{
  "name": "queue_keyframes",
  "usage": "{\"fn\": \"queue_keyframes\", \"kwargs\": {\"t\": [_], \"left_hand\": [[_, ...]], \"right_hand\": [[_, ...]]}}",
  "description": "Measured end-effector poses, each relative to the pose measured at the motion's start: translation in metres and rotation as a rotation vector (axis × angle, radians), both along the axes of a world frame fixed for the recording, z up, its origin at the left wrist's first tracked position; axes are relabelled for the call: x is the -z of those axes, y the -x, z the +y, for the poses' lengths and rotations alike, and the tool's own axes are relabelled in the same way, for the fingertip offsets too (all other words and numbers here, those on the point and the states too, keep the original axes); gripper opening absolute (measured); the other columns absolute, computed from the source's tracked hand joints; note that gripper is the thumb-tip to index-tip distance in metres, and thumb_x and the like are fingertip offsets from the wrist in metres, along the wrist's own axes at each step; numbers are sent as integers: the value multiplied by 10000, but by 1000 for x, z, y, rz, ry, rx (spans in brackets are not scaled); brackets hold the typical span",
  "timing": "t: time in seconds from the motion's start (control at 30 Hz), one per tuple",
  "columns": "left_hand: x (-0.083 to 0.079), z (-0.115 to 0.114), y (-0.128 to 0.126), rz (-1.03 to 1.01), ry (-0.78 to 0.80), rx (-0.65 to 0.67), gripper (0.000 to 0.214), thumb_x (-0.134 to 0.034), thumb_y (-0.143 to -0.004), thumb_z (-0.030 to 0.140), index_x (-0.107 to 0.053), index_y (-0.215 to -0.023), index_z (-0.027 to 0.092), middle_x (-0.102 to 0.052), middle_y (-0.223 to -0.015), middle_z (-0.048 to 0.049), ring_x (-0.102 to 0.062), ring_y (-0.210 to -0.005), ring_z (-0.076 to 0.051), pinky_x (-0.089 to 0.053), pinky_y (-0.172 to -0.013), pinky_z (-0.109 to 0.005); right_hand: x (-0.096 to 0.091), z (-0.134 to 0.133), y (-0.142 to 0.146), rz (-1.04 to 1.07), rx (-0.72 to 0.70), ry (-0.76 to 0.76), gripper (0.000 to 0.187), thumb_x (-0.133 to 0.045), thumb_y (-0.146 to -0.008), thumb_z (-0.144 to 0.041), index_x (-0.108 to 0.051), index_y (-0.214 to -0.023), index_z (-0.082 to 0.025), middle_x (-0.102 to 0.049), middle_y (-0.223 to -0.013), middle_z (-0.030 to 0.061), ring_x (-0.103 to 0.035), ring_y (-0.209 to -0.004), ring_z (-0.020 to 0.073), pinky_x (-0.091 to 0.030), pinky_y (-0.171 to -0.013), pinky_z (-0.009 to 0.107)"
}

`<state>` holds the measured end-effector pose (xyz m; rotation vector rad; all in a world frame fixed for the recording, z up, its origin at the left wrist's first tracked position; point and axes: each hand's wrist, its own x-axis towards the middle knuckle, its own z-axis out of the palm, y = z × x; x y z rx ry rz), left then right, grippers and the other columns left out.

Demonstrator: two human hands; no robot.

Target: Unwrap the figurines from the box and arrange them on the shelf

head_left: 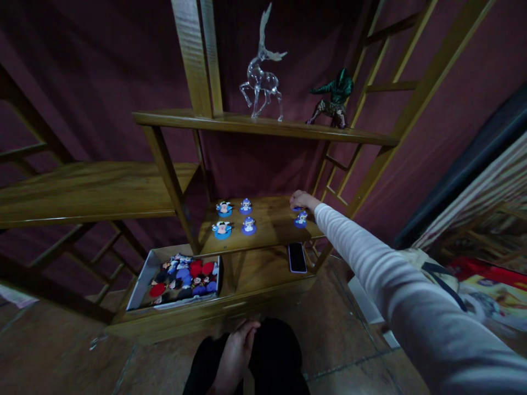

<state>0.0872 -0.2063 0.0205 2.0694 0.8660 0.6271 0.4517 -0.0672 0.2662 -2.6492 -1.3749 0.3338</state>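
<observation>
Currently, one container is in view: a white box [142,278], open at the top, at the left end of the bottom board [263,274]. It is filled with small figurines [185,277] on red, blue and dark bases, packed close together in a single layer. To the right of the box the board is bare up to a phone [297,257], which lies flat near the right end.

Above it, the middle shelf [274,219] carries four blue-based figurines in two rows of two on its left half; the front-left figurine [223,229] stands just behind the front edge. The centre of this shelf is open wood. A slanted upright [370,175] borders the shelf on the right. The upper shelf [197,119] overhangs it and bears a glass deer [261,77] and a green figure [335,96].

Right hand [302,199]: extended on a white sleeve [370,263] to the rear right corner of the middle shelf. The fingers are bent downward over a rear figurine [296,208], of which only the blue base shows. Contact is visible; whether the fingers grip it cannot be determined. A second figurine [301,219] stands just in front of it, beside the wrist.

Left hand [236,354]: rests on a dark-clad knee [280,351], fingers loosely curved, holding nothing.
</observation>
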Motion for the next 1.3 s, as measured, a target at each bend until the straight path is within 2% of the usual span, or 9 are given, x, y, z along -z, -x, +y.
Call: {"fn": "queue_keyframes", "kwargs": {"t": [0.27,0.43,0.67,0.9,1.03,1.17,1.23,1.3], "left_hand": [[-1,0,-1,-22,-15,-5,234,-449,-853,286,-679,-850,242,-698,-884,-30,-647,-857,-181,-508,-805,-295],[-3,0,0,-17,-3,2,231,-455,-849,293,-681,-850,245,-697,-894,-29,-646,-864,-182,-504,-824,-302],[-7,-1,3,-10,22,-4,256,-439,-852,328,-681,-851,244,-693,-918,-43,-640,-876,-202,-502,-826,-328],[-3,0,3,-26,33,17,243,-458,-843,326,-682,-867,238,-694,-920,-47,-639,-884,-204,-493,-838,-324],[-4,0,4,-20,44,22,240,-454,-844,318,-678,-870,236,-691,-922,-45,-636,-890,-200,-488,-841,-322],[-8,1,8,-19,41,21,242,-449,-841,315,-676,-850,229,-689,-876,-45,-644,-836,-197,-508,-788,-318],[-8,2,11,-37,32,-8,239,-456,-833,318,-677,-853,230,-690,-891,-45,-646,-845,-199,-511,-788,-320],[-6,3,14,-56,29,-43,234,-474,-820,328,-680,-880,234,-692,-919,-47,-645,-871,-204,-507,-814,-331]], "right_hand": [[2,-1,-5,69,-1,6,240,-688,-620,-139,-667,-857,-162,-651,-726,17,-592,-615,125,-440,-515,179],[-3,1,-7,156,-33,30,219,-671,-690,-233,-649,-891,-150,-630,-686,13,-555,-551,106,-448,-509,193],[-35,-4,-4,188,-12,-22,209,-619,-765,-276,-646,-932,-153,-624,-700,39,-556,-588,119,-438,-518,198],[-64,-21,-2,216,27,-111,247,-617,-783,-269,-640,-988,-132,-636,-816,58,-548,-623,102,-453,-552,194],[-72,-38,2,255,28,-210,243,-612,-787,-247,-627,-1001,-134,-626,-810,41,-528,-630,82,-444,-565,169],[-72,-73,21,330,-62,-423,257,-574,-815,-226,-600,-1055,-137,-641,-821,27,-538,-648,72,-447,-614,169],[-61,-99,39,398,-137,-546,282,-556,-825,-232,-580,-1095,-153,-654,-885,31,-564,-710,81,-458,-681,188],[-40,-129,60,521,-208,-597,284,-542,-827,-249,-579,-1096,-167,-656,-955,38,-584,-806,99,-459,-747,211]]}}
